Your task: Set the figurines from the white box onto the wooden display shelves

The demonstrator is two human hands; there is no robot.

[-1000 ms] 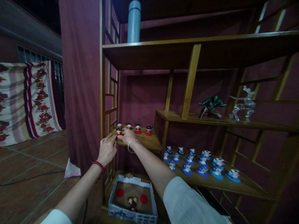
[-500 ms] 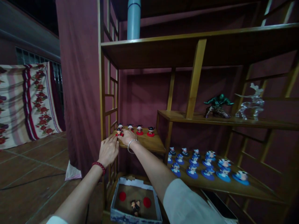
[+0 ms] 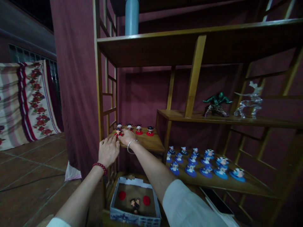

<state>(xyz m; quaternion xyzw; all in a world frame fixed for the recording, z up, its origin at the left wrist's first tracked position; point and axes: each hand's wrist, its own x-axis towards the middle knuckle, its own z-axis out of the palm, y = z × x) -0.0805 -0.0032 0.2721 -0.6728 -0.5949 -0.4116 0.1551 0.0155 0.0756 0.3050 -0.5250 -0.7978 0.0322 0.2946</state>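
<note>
At the front left of the small shelf (image 3: 151,143) stands a small dark-haired figurine (image 3: 118,132) on a red round base. My left hand (image 3: 109,151), with a red bead bracelet, has its fingertips at the near side of that base. From the right, my right hand (image 3: 128,136), wearing a silver bangle, reaches to the same base; its fingers are closed around the edge and partly hidden. Behind are more red-based figurines, among them one with hair buns (image 3: 139,129) and another at the right (image 3: 150,130).
Below sits an open box (image 3: 134,217) holding loose figurines (image 3: 135,205) and red discs (image 3: 146,200). Several blue-based figurines (image 3: 190,169) fill the lower right shelf. Above them are a green figure (image 3: 217,104) and a clear deer (image 3: 249,102). A blue cylinder (image 3: 132,17) stands on top.
The view has shifted a little, so the shelves sit slightly further left and higher. Both hands stay at the front left figurine, with only slight finger movement.
</note>
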